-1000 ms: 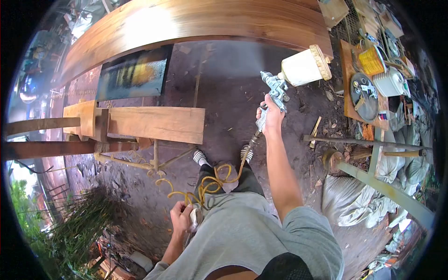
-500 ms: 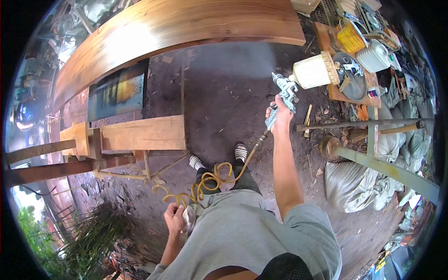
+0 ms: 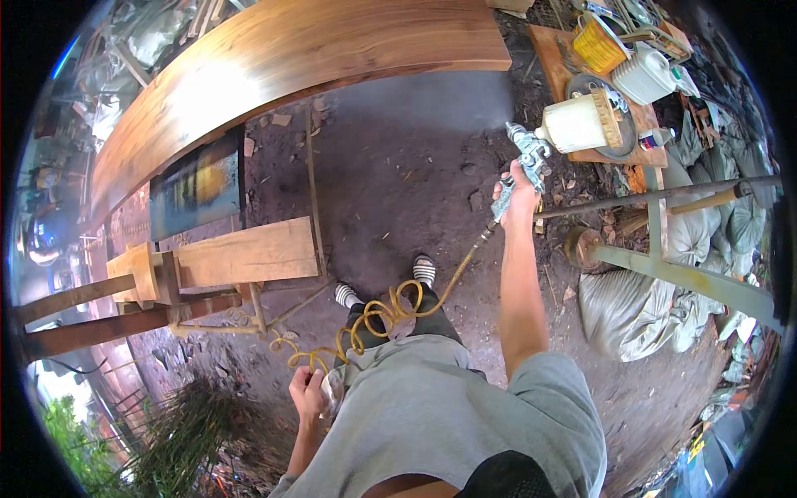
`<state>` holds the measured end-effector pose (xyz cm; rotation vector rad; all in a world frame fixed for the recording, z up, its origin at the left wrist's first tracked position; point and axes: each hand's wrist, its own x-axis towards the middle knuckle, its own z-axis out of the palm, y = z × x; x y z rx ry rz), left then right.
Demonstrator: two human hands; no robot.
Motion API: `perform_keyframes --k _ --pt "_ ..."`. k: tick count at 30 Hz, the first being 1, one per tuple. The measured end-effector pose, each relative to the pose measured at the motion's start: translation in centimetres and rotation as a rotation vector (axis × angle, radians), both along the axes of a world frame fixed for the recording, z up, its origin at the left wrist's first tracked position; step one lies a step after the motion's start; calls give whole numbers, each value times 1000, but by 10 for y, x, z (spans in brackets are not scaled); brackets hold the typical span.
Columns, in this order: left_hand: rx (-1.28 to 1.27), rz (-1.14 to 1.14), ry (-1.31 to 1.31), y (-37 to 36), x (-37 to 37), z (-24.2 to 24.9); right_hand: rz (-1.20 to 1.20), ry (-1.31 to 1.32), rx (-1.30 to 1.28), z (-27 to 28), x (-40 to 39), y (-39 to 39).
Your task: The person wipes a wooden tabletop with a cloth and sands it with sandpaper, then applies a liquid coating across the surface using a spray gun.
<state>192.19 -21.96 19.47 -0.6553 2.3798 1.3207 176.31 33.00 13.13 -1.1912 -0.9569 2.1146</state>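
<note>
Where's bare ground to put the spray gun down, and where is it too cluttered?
The widest bare patch is the dark ground between the long wooden slab, the short plank and the right hand holding the spray gun. The board at upper right is crowded with cans and tools; the coiled yellow hose clutters the ground by the feet.

The hose [image 3: 390, 311] is yellow, the spray gun [image 3: 526, 158] silver (its cup [image 3: 579, 123] cream), the socks [image 3: 424, 270] black-and-white striped.
</note>
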Motion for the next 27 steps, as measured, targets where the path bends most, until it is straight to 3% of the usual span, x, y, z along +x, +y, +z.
perform_keyframes --k 7,11,15,23,27 --pt "-2 1 -38 -7 0 -5 -64 -35 135 -2 13 43" --pt "10 -1 -6 -10 4 -12 -136 -75 311 5 15 46" --pt "-49 -53 3 -6 7 -8 -80 -117 316 7 13 34" --pt "-53 -3 49 -20 21 2 159 -81 201 4 -22 -44" --pt "23 165 19 -41 42 0 233 -83 149 3 -46 -93"
